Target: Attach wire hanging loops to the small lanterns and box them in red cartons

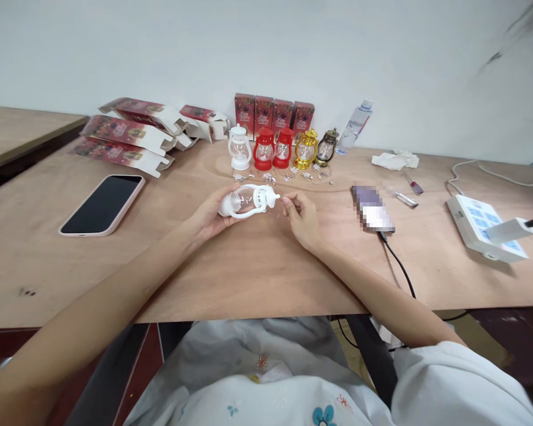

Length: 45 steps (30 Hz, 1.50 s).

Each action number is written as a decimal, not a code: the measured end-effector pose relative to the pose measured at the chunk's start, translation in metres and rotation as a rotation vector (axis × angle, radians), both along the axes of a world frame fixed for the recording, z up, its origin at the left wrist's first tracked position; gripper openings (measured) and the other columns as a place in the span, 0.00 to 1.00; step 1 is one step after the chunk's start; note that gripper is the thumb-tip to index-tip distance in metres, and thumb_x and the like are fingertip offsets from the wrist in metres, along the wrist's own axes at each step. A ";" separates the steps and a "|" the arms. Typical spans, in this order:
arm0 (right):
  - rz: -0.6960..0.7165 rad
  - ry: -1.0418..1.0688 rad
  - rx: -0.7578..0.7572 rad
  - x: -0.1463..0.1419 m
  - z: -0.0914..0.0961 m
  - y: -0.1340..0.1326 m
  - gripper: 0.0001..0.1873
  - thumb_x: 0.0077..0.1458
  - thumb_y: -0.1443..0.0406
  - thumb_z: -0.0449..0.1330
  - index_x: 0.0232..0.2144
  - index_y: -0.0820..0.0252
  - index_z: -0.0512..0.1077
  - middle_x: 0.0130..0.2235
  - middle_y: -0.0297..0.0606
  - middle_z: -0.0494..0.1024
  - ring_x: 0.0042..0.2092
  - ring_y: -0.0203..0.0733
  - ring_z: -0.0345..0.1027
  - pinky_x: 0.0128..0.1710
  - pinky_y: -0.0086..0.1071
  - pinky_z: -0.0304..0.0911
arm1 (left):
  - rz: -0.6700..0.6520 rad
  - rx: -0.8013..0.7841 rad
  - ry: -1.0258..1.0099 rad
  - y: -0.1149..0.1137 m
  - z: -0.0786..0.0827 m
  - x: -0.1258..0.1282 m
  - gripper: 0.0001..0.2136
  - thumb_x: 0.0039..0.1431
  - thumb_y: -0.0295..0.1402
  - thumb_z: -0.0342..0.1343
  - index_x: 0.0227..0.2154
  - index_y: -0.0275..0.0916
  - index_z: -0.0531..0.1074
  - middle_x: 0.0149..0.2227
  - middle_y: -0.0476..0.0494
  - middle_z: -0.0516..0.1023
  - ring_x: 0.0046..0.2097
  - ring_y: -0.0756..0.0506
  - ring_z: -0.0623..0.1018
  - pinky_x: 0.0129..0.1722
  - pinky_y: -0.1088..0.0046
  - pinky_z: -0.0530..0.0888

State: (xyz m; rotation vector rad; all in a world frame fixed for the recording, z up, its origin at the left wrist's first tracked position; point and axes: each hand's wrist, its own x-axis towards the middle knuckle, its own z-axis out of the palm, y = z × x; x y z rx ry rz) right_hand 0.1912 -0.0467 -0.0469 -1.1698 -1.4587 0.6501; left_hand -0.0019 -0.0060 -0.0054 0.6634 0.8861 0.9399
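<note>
a person's left hand (211, 216) grips a white toy lantern (249, 201) lying sideways above a wooden table (257, 266), while the right hand (301, 220) pinches at its top; 5 lanterns (283, 148) stand behind.

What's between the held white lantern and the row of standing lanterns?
Head view: small silvery pieces scattered on the table, close before the standing lanterns; otherwise bare wood up to the white lantern.

A small packing workbench: plywood table (266, 278), toy lanterns (284, 148), flat cartons (124, 133).
</note>
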 end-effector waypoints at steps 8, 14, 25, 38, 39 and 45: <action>0.046 -0.043 0.077 0.004 0.003 -0.001 0.15 0.62 0.53 0.53 0.31 0.57 0.66 0.24 0.27 0.66 0.26 0.31 0.58 0.29 0.28 0.55 | 0.022 0.074 0.067 -0.002 0.001 -0.001 0.07 0.59 0.30 0.56 0.35 0.32 0.75 0.32 0.41 0.80 0.31 0.48 0.80 0.31 0.74 0.81; 0.070 -0.087 0.071 0.005 0.002 -0.001 0.15 0.62 0.54 0.53 0.29 0.57 0.66 0.23 0.27 0.65 0.26 0.32 0.58 0.30 0.29 0.55 | 0.039 0.091 0.099 -0.003 -0.002 -0.002 0.04 0.57 0.29 0.59 0.32 0.32 0.74 0.29 0.43 0.79 0.30 0.48 0.80 0.30 0.75 0.81; 0.037 -0.149 0.058 0.003 0.004 -0.002 0.10 0.61 0.60 0.52 0.29 0.56 0.63 0.23 0.28 0.66 0.26 0.33 0.59 0.30 0.29 0.55 | 0.094 0.253 0.132 -0.007 0.000 0.000 0.06 0.54 0.32 0.59 0.28 0.34 0.70 0.27 0.46 0.77 0.26 0.48 0.79 0.30 0.71 0.79; -0.079 -0.124 0.053 0.018 0.007 0.009 0.05 0.59 0.62 0.55 0.36 0.58 0.68 0.26 0.29 0.73 0.29 0.35 0.66 0.33 0.30 0.61 | 0.291 0.462 0.299 -0.009 -0.002 0.005 0.13 0.44 0.33 0.67 0.31 0.39 0.69 0.32 0.51 0.73 0.30 0.52 0.74 0.26 0.80 0.71; -0.091 -0.127 0.059 0.018 0.007 0.009 0.05 0.59 0.63 0.55 0.36 0.57 0.68 0.26 0.29 0.73 0.29 0.34 0.66 0.34 0.30 0.62 | 0.318 0.495 0.339 -0.009 -0.004 0.006 0.14 0.44 0.33 0.67 0.31 0.39 0.69 0.32 0.51 0.73 0.31 0.52 0.73 0.26 0.81 0.70; -0.028 -0.432 0.313 0.000 0.011 -0.009 0.07 0.63 0.63 0.52 0.38 0.57 0.70 0.34 0.39 0.77 0.36 0.39 0.71 0.40 0.35 0.67 | 0.440 0.622 0.451 -0.018 -0.013 0.015 0.14 0.45 0.31 0.67 0.32 0.40 0.67 0.32 0.51 0.72 0.34 0.50 0.73 0.30 0.79 0.70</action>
